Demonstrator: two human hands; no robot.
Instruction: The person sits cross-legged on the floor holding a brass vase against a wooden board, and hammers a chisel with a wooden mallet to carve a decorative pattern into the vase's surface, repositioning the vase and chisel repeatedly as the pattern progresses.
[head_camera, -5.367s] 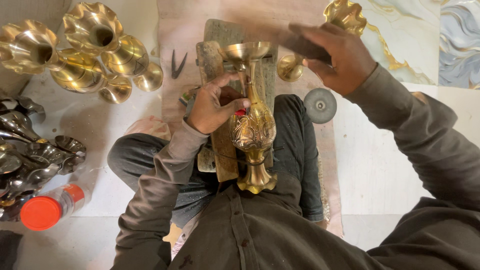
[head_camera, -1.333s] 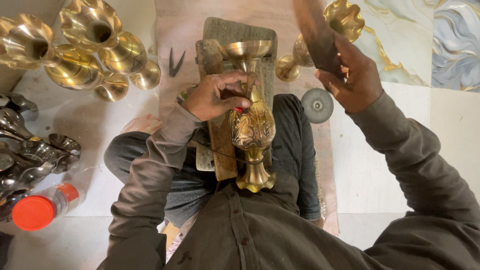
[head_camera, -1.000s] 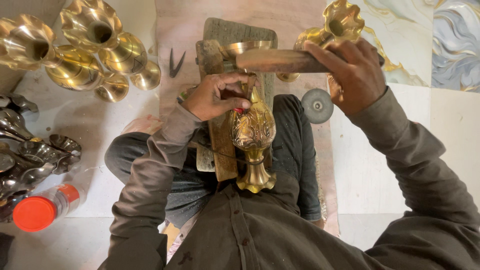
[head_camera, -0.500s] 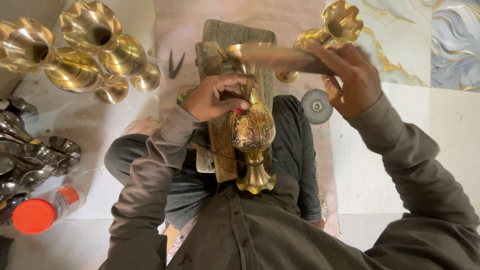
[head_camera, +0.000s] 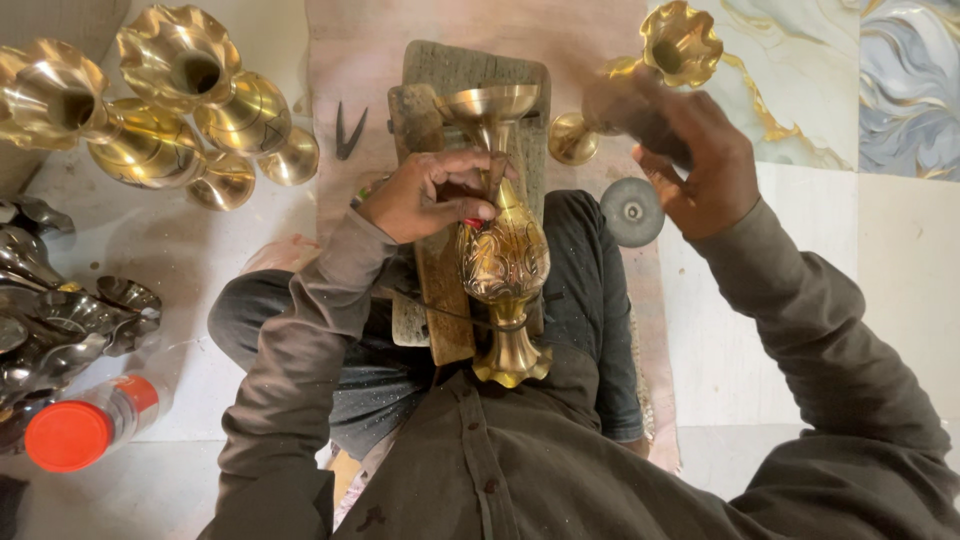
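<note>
A brass vase (head_camera: 503, 262) with an engraved belly lies lengthwise on a worn wooden block (head_camera: 452, 90) across my lap, its mouth pointing away from me. My left hand (head_camera: 425, 195) grips the vase's neck and pinches a small tool against the metal. My right hand (head_camera: 700, 165) is raised at the upper right and closed on a dark wooden mallet (head_camera: 630, 112), which is blurred by motion.
Several shiny brass vases (head_camera: 165, 105) lie at the upper left. One more brass vase (head_camera: 660, 60) lies beyond my right hand. Dark metal pieces (head_camera: 60, 315) and a red-capped bottle (head_camera: 85, 430) are at the left. A grey disc (head_camera: 632, 211) rests by my knee.
Half a second ago the mallet lay across the vase's neck near my left hand. My right hand has since swung it up and to the right. The left hand and vase stayed put.
</note>
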